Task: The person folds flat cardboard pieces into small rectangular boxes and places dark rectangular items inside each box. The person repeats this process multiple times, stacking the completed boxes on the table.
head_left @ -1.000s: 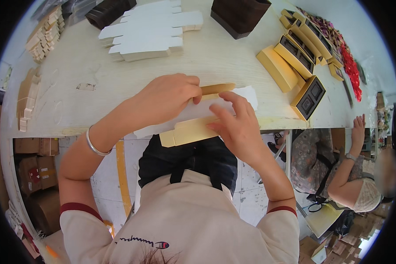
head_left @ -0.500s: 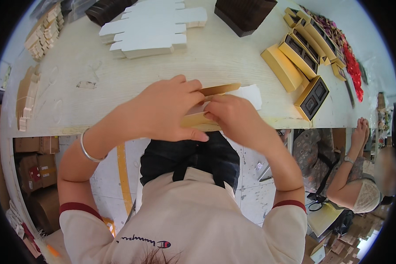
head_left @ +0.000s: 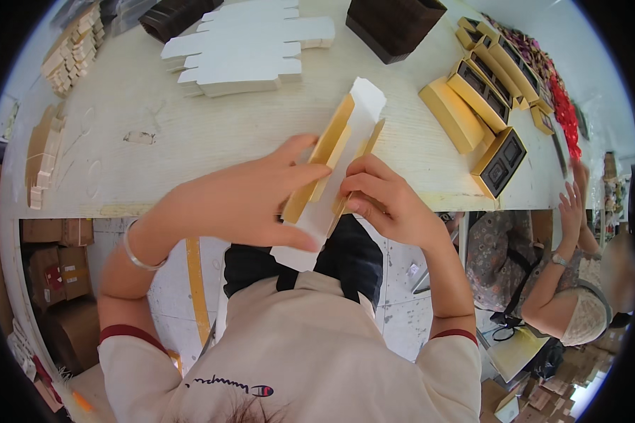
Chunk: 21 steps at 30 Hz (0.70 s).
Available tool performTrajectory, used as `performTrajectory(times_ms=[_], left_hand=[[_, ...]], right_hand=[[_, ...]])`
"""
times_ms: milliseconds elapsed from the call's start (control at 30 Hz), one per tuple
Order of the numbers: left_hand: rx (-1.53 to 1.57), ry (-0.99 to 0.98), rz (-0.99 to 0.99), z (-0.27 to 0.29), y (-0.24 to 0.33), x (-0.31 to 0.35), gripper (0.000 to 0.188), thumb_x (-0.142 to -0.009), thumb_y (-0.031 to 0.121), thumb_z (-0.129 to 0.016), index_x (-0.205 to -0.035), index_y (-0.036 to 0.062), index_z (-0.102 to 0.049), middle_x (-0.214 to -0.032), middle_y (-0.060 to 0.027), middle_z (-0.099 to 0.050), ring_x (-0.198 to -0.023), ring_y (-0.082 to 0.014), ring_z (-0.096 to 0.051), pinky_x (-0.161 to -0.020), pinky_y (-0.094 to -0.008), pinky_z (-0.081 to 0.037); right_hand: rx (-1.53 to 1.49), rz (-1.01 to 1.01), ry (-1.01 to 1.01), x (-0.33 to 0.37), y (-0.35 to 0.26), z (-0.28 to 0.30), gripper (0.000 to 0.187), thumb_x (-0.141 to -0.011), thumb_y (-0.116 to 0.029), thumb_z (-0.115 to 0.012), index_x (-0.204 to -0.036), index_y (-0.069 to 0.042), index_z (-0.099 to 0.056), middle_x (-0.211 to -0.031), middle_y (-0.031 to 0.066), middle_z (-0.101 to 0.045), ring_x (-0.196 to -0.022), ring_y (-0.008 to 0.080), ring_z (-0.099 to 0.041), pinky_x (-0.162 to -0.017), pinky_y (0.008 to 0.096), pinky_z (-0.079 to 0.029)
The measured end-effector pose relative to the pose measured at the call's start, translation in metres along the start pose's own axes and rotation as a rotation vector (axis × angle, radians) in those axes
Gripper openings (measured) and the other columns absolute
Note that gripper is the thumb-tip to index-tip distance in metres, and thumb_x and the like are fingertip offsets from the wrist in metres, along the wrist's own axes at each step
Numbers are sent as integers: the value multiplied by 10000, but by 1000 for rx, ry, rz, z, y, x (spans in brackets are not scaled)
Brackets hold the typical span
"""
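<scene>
A partly folded carton point(head_left: 330, 204), gold outside and white inside, stands slantwise over the table's front edge. Its long side walls are raised, and both end flaps lie spread out. My right hand point(head_left: 388, 199) grips the right wall between thumb and fingers. Along the left wall is my left hand point(head_left: 271, 194), slightly blurred, its fingers and thumb stretched apart; the fingertips are at the wall and the thumb reaches over the near end. Beyond the carton lies a stack of flat white carton blanks point(head_left: 243, 46).
Gold boxes with dark inserts point(head_left: 499, 162) are grouped at the right, near red material point(head_left: 564, 106). Dark brown trays point(head_left: 391, 28) stand at the back. Folded card bundles point(head_left: 46, 158) lie along the left edge. Another person's hands point(head_left: 573, 211) are at the right.
The carton has turned from lying crosswise to pointing away from me, its near end now over my lap. My left hand has spread its fingers. The other person's hands have moved apart.
</scene>
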<state>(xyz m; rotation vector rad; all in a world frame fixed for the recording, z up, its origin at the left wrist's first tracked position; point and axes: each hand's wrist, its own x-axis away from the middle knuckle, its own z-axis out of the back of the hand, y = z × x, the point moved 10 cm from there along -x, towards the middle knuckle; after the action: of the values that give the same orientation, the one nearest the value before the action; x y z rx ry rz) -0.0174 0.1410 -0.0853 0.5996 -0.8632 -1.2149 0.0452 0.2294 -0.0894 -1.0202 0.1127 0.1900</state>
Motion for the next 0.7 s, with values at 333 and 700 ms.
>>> performTrajectory(times_ms=[333, 700], left_hand=[[-378, 328, -531, -1, 10, 15, 320, -682, 249, -778, -881, 43, -635, -949, -40, -599, -787, -228, -559, -665, -325, -478], [-117, 388, -294, -7, 11, -7, 142, -775, 110, -708, -791, 43, -584, -758, -63, -565, -683, -268, -583, -598, -359, -471]], right_hand=[[292, 233, -36, 3, -35, -13, 229, -725, -158, -766, -848, -53, -605, -930, 99, -543, -832, 279, -522, -764, 348, -419], [96, -101, 80, -4, -15, -12, 318, -704, 6, -741, -877, -30, -476, -800, 118, -494, -771, 325, -522, -672, 404, -431]])
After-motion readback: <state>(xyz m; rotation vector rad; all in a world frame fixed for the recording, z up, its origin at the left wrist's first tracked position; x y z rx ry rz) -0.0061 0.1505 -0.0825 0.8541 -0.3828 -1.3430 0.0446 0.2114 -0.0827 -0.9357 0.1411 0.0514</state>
